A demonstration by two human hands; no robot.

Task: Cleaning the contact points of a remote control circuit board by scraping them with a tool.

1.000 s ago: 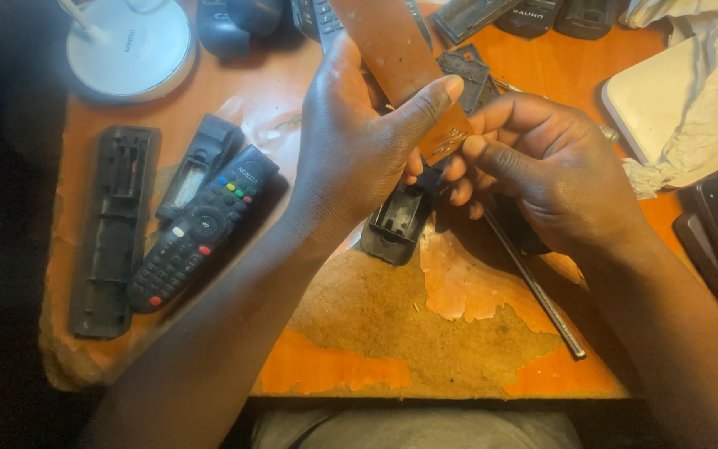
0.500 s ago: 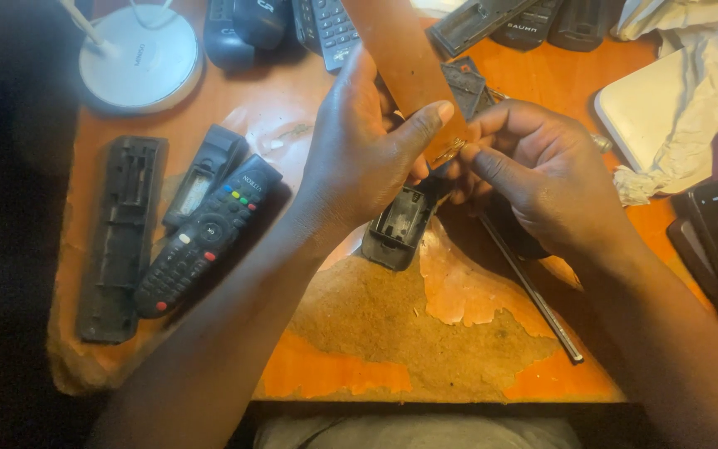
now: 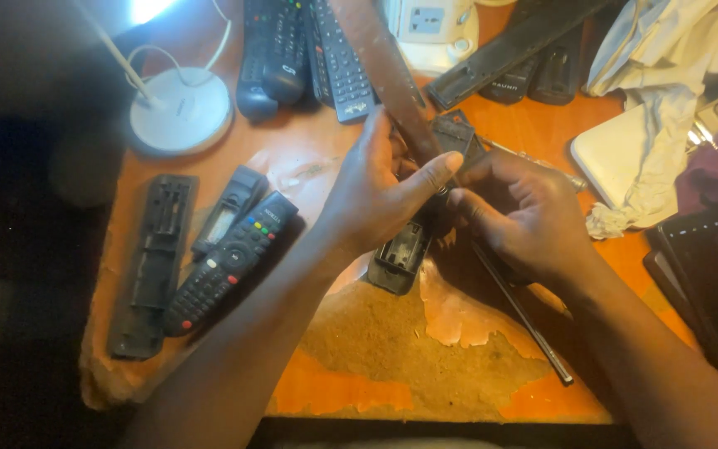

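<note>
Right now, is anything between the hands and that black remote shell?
Nothing visible: the left hand already grips the open black remote shell, and the right hand meets it at the top. A thin metal rod lies beside it.

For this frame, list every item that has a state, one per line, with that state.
Left hand: gripping the brown circuit board, thumb extended.
Right hand: closed around the thin metal rod.
Black remote shell: open, empty, under the hands.
Remote with coloured buttons: assembled, face up.
Black back cover: detached, inner side up.
Desk lamp: lit.
Table: orange surface peeled, bare patch showing.
</note>
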